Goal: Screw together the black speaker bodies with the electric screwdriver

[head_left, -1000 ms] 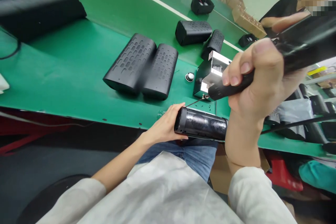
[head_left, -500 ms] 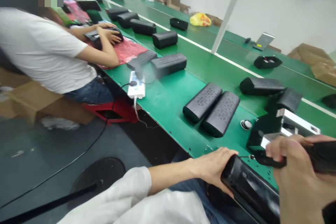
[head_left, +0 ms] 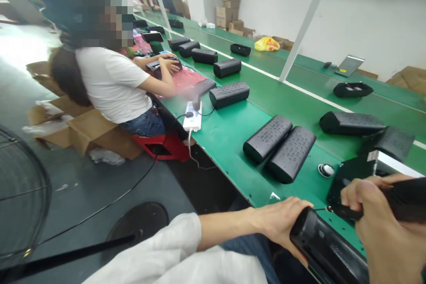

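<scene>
My left hand (head_left: 279,222) grips a black cylindrical speaker body (head_left: 324,248) low at the bottom right, just over the green bench edge. My right hand (head_left: 379,224) is closed around a black electric screwdriver (head_left: 402,199). Its thin bit (head_left: 321,209) points left, across the speaker's upper end and towards my left fingers. Its exact contact point cannot be seen. Beyond the hands stand a black fixture with a metal block (head_left: 362,173), a small round metal part (head_left: 326,170) and two perforated black speaker casings (head_left: 279,148).
The green workbench (head_left: 226,151) runs far back, with several black speaker casings along it and a white power strip (head_left: 192,116). A co-worker (head_left: 113,84) sits at its left side, hands on a black piece over a red mat. Cardboard boxes (head_left: 83,133) and a fan (head_left: 20,195) stand on the floor.
My view has swung left from the bench to the co-worker and the long row. Both hands keep hold of the speaker and screwdriver, and the speaker now lies more steeply across the picture.
</scene>
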Demonstrator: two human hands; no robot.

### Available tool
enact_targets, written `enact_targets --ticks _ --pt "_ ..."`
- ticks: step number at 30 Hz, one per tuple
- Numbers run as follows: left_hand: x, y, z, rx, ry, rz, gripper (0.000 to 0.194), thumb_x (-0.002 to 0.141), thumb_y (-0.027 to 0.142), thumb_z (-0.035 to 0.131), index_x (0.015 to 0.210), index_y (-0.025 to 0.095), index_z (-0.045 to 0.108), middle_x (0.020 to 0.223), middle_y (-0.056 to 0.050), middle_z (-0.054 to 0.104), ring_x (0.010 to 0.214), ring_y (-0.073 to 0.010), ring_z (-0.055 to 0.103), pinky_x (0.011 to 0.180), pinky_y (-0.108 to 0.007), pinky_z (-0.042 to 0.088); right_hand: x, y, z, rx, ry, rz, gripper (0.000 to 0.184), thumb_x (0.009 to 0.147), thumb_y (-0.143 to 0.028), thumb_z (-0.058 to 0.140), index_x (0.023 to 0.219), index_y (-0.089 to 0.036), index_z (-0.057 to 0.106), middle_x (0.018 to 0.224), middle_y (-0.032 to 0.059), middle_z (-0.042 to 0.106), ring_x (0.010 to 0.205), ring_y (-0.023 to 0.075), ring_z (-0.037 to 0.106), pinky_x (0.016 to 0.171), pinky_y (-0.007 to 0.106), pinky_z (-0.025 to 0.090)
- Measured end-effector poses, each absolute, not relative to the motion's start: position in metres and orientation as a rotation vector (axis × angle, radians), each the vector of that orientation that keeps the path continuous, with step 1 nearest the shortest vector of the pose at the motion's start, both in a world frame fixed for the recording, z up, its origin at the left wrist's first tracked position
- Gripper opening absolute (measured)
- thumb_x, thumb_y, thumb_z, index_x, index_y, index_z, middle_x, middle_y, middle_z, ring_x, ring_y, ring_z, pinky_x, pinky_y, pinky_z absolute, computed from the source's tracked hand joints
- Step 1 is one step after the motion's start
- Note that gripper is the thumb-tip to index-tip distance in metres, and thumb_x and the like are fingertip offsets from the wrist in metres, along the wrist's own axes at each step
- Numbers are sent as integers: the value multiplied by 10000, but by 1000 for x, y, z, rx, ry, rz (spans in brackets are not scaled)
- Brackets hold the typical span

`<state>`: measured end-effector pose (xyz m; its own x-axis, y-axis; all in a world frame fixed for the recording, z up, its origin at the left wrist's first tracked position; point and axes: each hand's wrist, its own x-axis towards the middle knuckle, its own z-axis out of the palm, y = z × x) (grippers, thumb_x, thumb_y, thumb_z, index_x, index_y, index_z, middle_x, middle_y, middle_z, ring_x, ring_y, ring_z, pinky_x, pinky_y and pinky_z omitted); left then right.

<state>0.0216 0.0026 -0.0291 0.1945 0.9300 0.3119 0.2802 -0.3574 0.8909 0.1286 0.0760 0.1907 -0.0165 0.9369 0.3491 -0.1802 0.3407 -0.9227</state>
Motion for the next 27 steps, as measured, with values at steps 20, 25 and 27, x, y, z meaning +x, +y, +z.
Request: enact_targets --ticks 20,25,27 --pt "-8 6 91 1782 1121 1245 950 1018 716 848 1765 261 476 1739 -208 597 1638 -419 586 1412 -658 443 188 100 253 -230 -1330 1173 343 950 -325 894 1156 -307 622 635 -137 499 403 88 446 418 212 410" --pt "26 39 169 1663 714 1121 657 1075 799 698 1296 181 732 1166 -106 823 1057 -275 775 977 -424 645 203 102 264 -133 -1284 1362 337 924 -308 854 1118 -319 578 613 -142 395 386 80 273 374 200 340" --pt "43 44 185 1661 727 1063 614 1065 782 716 1159 175 712 967 -40 755 857 -203 687 788 -336 575 206 104 258 -82 -1264 1414 326 916 -297 828 1089 -319 553 617 -144 343 392 77 201 361 196 291"
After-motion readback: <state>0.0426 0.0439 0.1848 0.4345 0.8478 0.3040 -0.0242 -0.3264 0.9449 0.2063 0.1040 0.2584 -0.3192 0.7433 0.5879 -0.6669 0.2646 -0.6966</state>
